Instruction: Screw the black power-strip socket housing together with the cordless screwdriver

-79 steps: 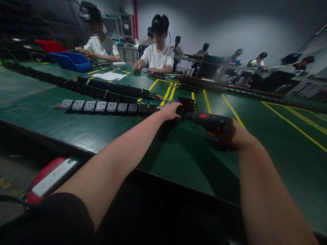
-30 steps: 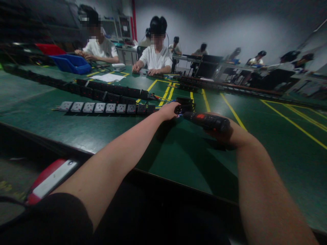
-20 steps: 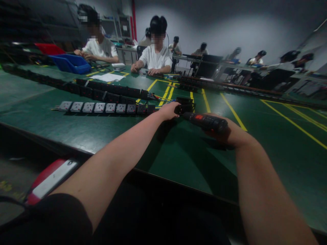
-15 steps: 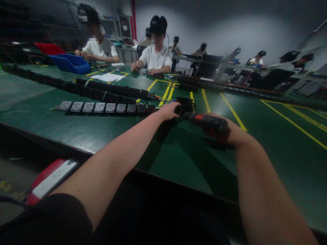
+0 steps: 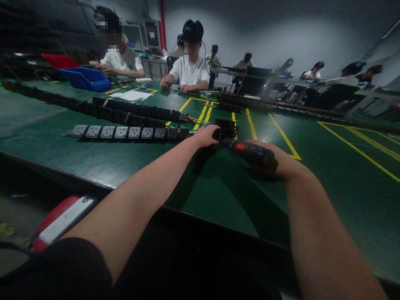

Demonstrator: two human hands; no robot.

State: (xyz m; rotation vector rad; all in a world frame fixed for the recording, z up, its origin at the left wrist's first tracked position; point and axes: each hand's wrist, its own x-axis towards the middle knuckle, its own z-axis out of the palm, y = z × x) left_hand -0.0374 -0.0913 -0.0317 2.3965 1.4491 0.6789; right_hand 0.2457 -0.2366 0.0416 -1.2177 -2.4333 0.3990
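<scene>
My right hand (image 5: 276,160) is wrapped round a black and orange electric screwdriver (image 5: 250,151), held nearly level. Its tip points left, at a black part (image 5: 227,130) at the end of a strip of sockets. Closed over that black part is my left hand (image 5: 206,135), its fingertips partly hidden. From my left hand the socket strip (image 5: 121,132) runs left across the table, grey sockets first and black pieces nearer the hand. Where the screwdriver's tip meets the part is too dark to make out.
The green table (image 5: 93,158) carries yellow tape lines. Black strips (image 5: 137,109) with loose wires lie behind the socket strip. Further back are a blue bin (image 5: 86,79) and white paper (image 5: 131,95). Co-workers sit across the table. A red and white object (image 5: 64,221) is at lower left.
The screwdriver and my right hand have shifted slightly left. My left hand keeps its hold on the black part.
</scene>
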